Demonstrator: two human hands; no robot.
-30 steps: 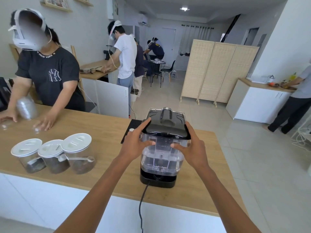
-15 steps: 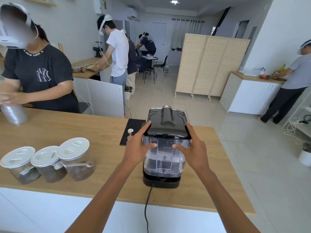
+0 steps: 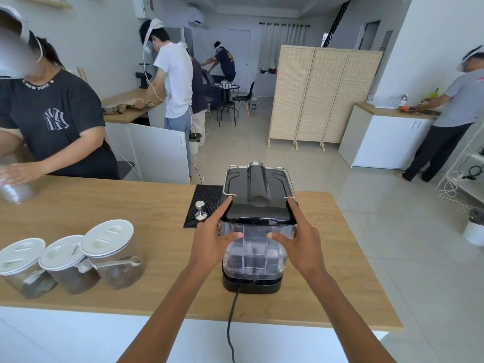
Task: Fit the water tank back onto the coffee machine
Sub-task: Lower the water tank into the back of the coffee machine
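Nearest the wearer, a black power cord (image 3: 230, 318) runs up to the rear of the black coffee machine (image 3: 258, 189) on the light wooden tabletop (image 3: 146, 292). The clear plastic water tank (image 3: 252, 254) now sits upright in the machine's black base, lower than a second ago, so it looks seated or nearly so. The left hand (image 3: 210, 243) and right hand (image 3: 301, 244) keep their grip clasped on the tank's sides, thumbs on its near face. Left of the machine, a steel tamper (image 3: 200, 211) stands on a black ribbed mat (image 3: 207, 200); three white-lidded glass jars (image 3: 70, 260) stand farther left
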